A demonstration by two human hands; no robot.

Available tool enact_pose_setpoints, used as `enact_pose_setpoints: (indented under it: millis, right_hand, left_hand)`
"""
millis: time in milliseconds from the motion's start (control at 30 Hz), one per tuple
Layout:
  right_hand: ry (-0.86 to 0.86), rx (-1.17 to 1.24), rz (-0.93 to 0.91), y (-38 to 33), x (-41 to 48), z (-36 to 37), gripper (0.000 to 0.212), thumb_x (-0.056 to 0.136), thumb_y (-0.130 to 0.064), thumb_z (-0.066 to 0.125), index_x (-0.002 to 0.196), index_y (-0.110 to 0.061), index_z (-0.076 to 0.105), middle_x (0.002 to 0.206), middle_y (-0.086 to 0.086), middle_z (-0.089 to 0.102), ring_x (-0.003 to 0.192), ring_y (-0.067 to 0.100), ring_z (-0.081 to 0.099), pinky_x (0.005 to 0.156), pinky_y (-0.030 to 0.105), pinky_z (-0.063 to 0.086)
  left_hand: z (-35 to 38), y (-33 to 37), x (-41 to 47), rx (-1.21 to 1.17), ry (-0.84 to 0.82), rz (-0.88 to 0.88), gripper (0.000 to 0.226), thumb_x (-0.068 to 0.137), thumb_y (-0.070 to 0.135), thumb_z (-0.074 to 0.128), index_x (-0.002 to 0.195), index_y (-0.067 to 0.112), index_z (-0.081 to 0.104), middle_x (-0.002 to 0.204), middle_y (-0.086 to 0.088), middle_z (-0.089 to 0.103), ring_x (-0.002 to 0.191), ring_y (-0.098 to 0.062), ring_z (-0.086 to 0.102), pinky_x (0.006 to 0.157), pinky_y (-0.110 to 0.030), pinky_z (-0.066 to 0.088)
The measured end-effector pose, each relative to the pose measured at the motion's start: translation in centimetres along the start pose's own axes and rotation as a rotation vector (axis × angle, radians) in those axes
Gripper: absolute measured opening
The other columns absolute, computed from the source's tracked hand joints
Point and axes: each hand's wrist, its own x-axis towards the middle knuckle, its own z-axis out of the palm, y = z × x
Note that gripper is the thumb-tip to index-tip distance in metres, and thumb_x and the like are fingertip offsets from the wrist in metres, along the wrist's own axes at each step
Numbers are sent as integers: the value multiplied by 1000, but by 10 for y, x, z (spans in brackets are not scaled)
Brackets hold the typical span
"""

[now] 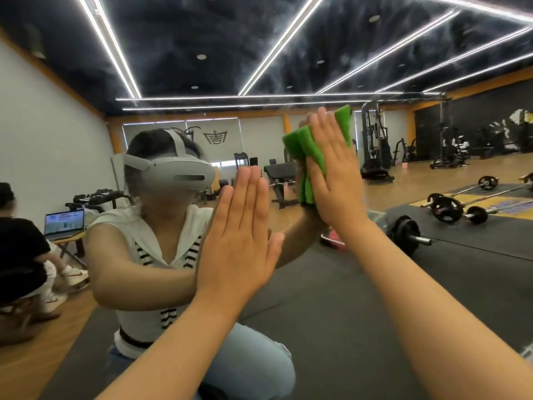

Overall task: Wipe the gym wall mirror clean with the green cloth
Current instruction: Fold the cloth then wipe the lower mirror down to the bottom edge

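the green cloth (314, 151) under my right hand (331, 174) looks like soft, nubbly fabric, matt and bunched in folds. the mirror (277, 125) is smooth, glossy glass. reflected in it are a matt dark rubbery floor mat (346, 313), a shiny wood floor (418, 180) and a metal barbell (450, 209).

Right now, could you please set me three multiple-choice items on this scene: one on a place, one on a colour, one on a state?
1. Where is the cloth? A) on the floor B) between the right hand and the mirror C) on a bench
2. The cloth's colour? A) blue B) green C) white
3. The left hand is: A) flat on the mirror, fingers straight B) a fist C) gripping a bottle
Answers: B, the right palm presses it to the glass; B, it is bright green; A, straight fingers meet their reflection.
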Motion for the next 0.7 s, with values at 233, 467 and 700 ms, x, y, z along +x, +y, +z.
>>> enact_pose_setpoints:
  millis: [233, 467, 700]
  right_hand:
    - [7, -31, 49, -37, -41, 21, 54, 104, -28, 32, 154, -11, 17, 163, 5, 16, 153, 17, 8, 125, 50, 12]
    - [71, 19, 212, -1, 17, 0, 56, 103, -33, 27, 156, -17, 20, 165, 0, 15, 150, 3, 4, 126, 33, 5]
    - [-54, 23, 149, -43, -33, 12, 56, 103, -32, 27, 154, -20, 5, 162, -5, 1, 151, 1, -8, 125, 34, -3]
  left_hand:
    - [5, 3, 0, 10, -9, 6, 73, 103, 39, 25, 156, -9, 8, 164, -28, 8, 154, -37, 9, 126, -46, 5]
    - [4, 1, -1, -30, 14, -2, 71, 99, 32, 27, 156, -8, 12, 164, -28, 11, 153, -38, 12, 125, -47, 10]
    - [3, 0, -1, -20, 8, -15, 71, 100, 33, 19, 156, -8, 5, 165, -28, 1, 154, -37, 5, 125, -46, 6]
